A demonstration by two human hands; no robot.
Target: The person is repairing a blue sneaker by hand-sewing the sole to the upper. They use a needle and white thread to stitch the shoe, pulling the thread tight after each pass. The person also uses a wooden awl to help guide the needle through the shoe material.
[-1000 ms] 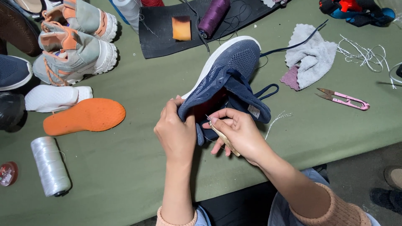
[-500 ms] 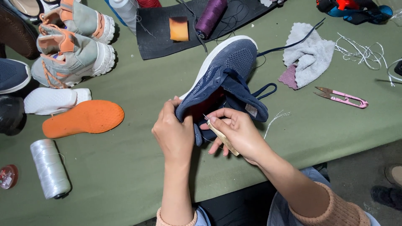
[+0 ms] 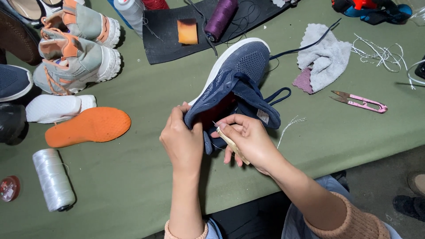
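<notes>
Centre: our left hand (image 3: 182, 140) and right hand (image 3: 248, 139) grip the navy mesh sneaker (image 3: 234, 86); we find passage shut there.
Lower left: we see open green cloth table (image 3: 133, 186) between the white thread spool (image 3: 54, 179) and our left forearm.
Left: the flat orange insole (image 3: 87, 127) and white shoe sole (image 3: 57, 108) block us.
Right: we see room below the pink thread snips (image 3: 361, 101), near the frame's right edge.
Top: the black rubber mat (image 3: 168, 42) and crumpled grey rag (image 3: 325, 55) crowd it.
</notes>
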